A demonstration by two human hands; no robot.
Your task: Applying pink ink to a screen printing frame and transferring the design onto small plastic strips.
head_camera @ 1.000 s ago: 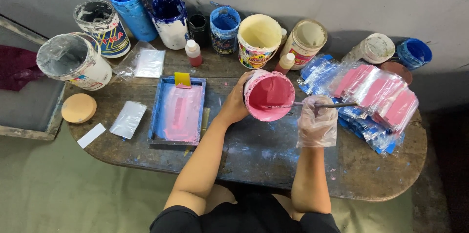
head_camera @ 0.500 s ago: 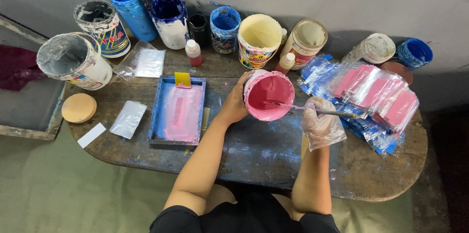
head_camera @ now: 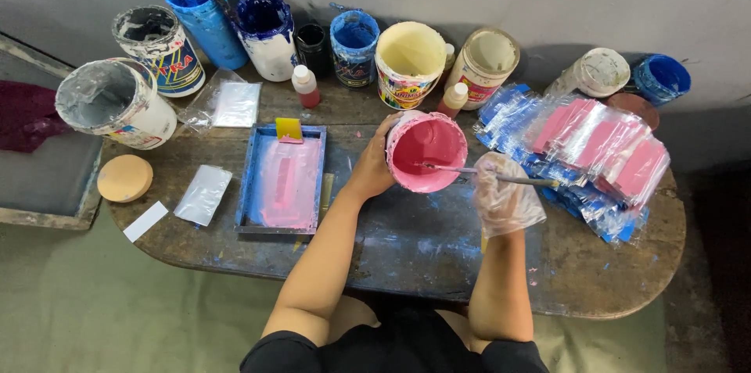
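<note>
Near the middle of the bench [head_camera: 407, 252], toward its far edge, the bare left hand [head_camera: 374, 166] wraps around the pink paint pot [head_camera: 426, 152] while the gloved right hand [head_camera: 504, 199] grips a thin stirring rod [head_camera: 485, 174] dipped into the pot, beside a blue-framed screen [head_camera: 283, 179].

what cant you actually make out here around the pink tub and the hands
- Head view: the tip of the thin metal stirring stick is sunk in the paint of the round pink plastic tub, so its shape is hidden.
- The right hand wears a cloudy plastic glove; its grip is unclear.
- The left hand covers the tub's near-left wall.
- The blue framed printing screen shows a pink smear; its pattern is too faint.
</note>
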